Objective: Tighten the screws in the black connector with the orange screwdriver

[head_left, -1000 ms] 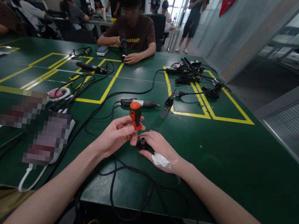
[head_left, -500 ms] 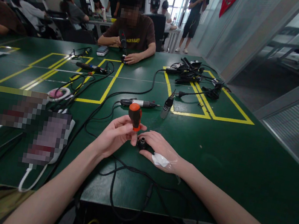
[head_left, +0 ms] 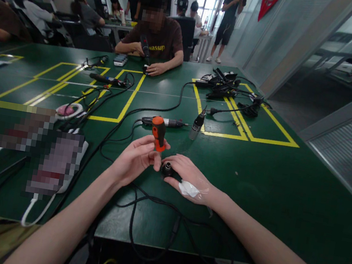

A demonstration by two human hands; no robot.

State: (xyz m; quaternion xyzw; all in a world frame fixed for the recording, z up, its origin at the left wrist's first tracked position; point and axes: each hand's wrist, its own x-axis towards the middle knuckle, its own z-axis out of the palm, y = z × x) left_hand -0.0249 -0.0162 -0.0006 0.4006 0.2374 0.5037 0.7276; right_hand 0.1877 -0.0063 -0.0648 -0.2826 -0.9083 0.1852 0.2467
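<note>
The fingers (head_left: 154, 157) of the left hand (head_left: 135, 161) are pinched around the lower part of an orange-handled screwdriver (head_left: 158, 133), which is held nearly upright so that its hidden tip points down into a small black cylindrical part (head_left: 166, 168). That part is pinned to the green surface (head_left: 269, 197) by the right hand (head_left: 188, 177), whose fingers are curled about it, apparently to keep it from turning or slipping; a white patch is seen on the back of this hand. Black cables (head_left: 151, 200) trail beneath both wrists toward the near edge. Just beyond the screwdriver, 2 slender pen-like tools (head_left: 164, 122) lie within reach beside a yellow-taped rectangle (head_left: 249, 137). Across the surface, another person (head_left: 156, 38) is seated with similar tools.
</note>
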